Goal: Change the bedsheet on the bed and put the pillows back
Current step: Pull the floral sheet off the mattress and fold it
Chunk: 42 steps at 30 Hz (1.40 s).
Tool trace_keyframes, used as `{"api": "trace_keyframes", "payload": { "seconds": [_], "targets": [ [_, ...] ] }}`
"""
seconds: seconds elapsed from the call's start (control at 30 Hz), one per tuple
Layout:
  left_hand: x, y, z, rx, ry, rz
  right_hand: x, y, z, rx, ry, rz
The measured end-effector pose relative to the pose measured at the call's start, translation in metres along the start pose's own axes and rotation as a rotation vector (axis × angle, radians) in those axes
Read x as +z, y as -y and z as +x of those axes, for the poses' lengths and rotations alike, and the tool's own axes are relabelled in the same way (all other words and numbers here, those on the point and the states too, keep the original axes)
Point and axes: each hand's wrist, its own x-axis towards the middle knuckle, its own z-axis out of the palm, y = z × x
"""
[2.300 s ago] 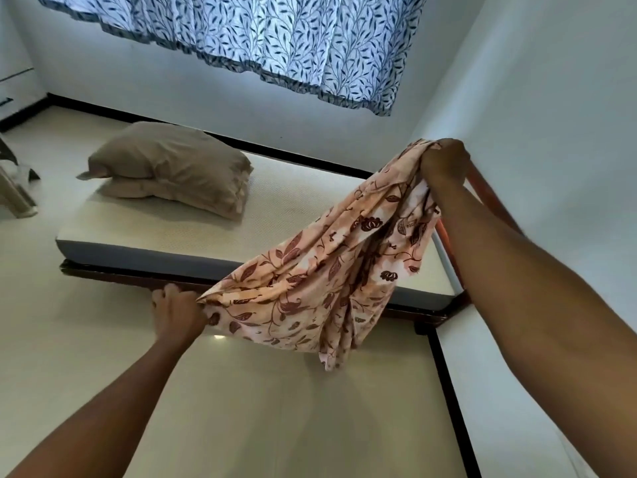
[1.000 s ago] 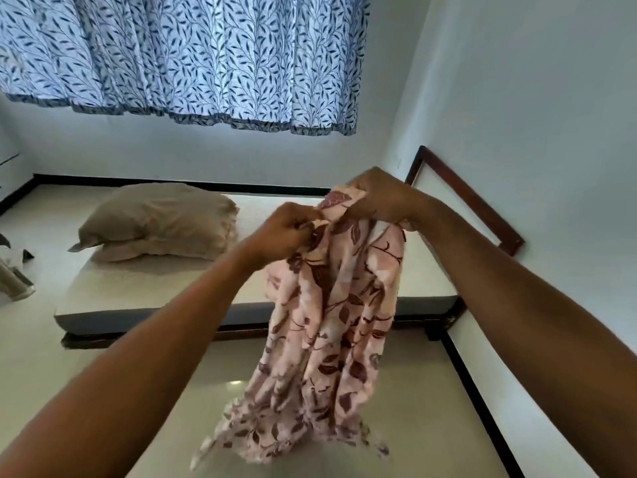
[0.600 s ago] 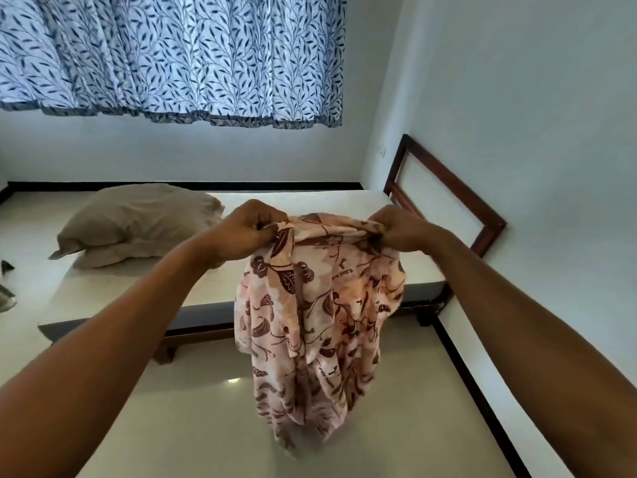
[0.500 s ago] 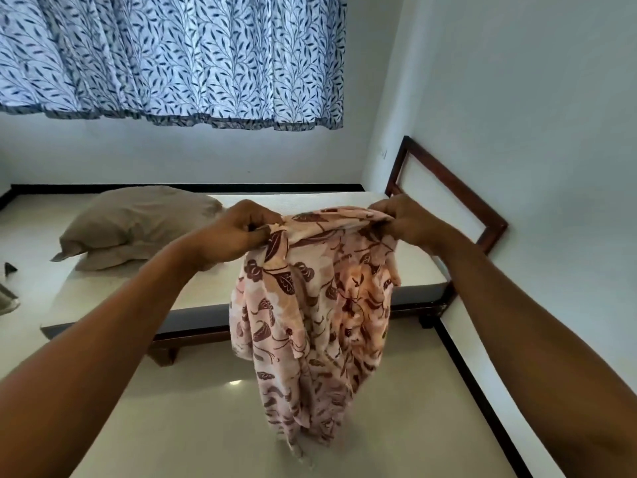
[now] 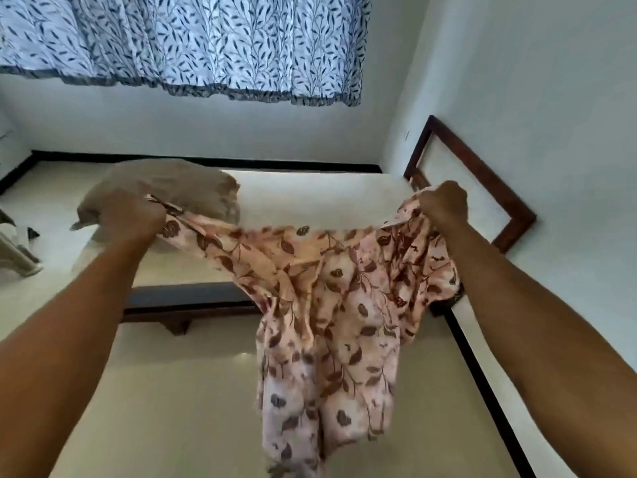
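Observation:
A pink bedsheet (image 5: pixel 331 326) with brown flowers and leaves hangs in the air in front of me. My left hand (image 5: pixel 132 219) grips its upper edge at the left and my right hand (image 5: pixel 444 203) grips it at the right, so the top edge is stretched between them. The rest of the cloth droops in folds toward the floor. Behind it lies the bare cream mattress (image 5: pixel 310 198) on a dark wooden bed frame (image 5: pixel 193 305). Brown pillows (image 5: pixel 172 184) are stacked on the mattress at the left, partly hidden by my left hand.
The dark wooden headboard (image 5: pixel 482 177) leans against the white wall at the right. A blue leaf-print curtain (image 5: pixel 193 46) hangs above the bed. Glossy cream floor (image 5: pixel 172 408) lies between me and the bed. A pale object (image 5: pixel 17 253) stands at the far left edge.
My hands have drawn far apart along the sheet's top edge, left hand going left and right hand going right. The bunched sheet has spread out wide between them.

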Motion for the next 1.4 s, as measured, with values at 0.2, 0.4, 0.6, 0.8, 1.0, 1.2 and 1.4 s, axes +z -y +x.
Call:
{"api": "trace_keyframes", "payload": {
  "seconds": [0.2, 0.4, 0.6, 0.8, 1.0, 1.2, 1.4],
  "targets": [
    [0.029, 0.015, -0.04, 0.13, 0.368, 0.113, 0.055, -0.031, -0.027, 0.085, 0.405, -0.015],
    [0.031, 0.003, -0.104, 0.134, 0.829, -0.233, 0.078, -0.006, -0.091, -0.204, 0.765, -0.003],
    [0.038, -0.03, -0.177, 0.032, 0.844, -0.605, 0.091, 0.001, -0.156, -0.367, 1.186, 0.201],
    [0.027, -0.058, -0.177, 0.295, 1.052, -0.584, 0.088, 0.01, -0.15, -0.732, 0.954, 0.134],
    [-0.004, -0.036, -0.122, 0.511, 0.598, -1.072, 0.038, 0.053, -0.108, -0.873, 0.911, 0.089],
    [0.035, -0.032, -0.173, 0.723, 1.003, -0.711, -0.001, 0.083, -0.072, -0.834, 0.87, 0.358],
    [0.062, -0.027, -0.215, 0.669, 1.372, -0.213, -0.006, 0.09, -0.053, -0.774, 0.793, 0.62]
  ]
}}
